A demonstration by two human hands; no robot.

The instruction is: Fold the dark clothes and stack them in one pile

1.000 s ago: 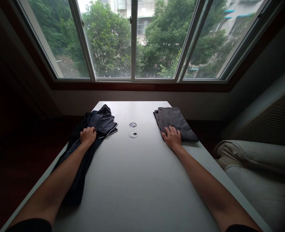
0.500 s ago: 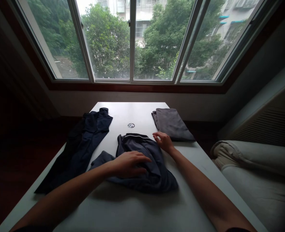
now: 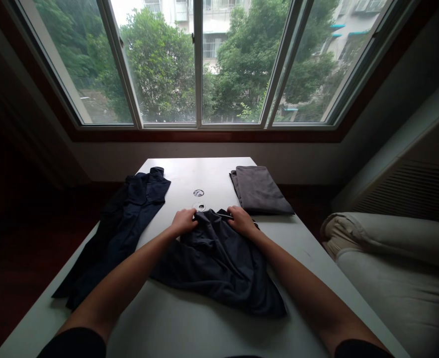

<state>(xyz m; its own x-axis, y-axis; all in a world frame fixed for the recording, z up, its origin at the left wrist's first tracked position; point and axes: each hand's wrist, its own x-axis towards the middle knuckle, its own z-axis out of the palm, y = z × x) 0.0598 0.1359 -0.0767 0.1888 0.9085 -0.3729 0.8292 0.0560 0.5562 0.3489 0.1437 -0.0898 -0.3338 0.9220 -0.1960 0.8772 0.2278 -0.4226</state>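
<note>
A crumpled dark grey garment lies in the middle of the white table. My left hand is closed on its far edge at the left. My right hand is closed on the same far edge at the right, about a hand's width away. A pale trim line shows on the cloth between the two hands.
A dark blue garment hangs over the table's left edge. A folded grey cloth lies at the far right. Two round cable holes sit just beyond my hands. A pale cushion lies to the right, a wide window ahead.
The dark grey garment came from the left pile to the table's middle. Both hands have since moved to its far edge and closed on it.
</note>
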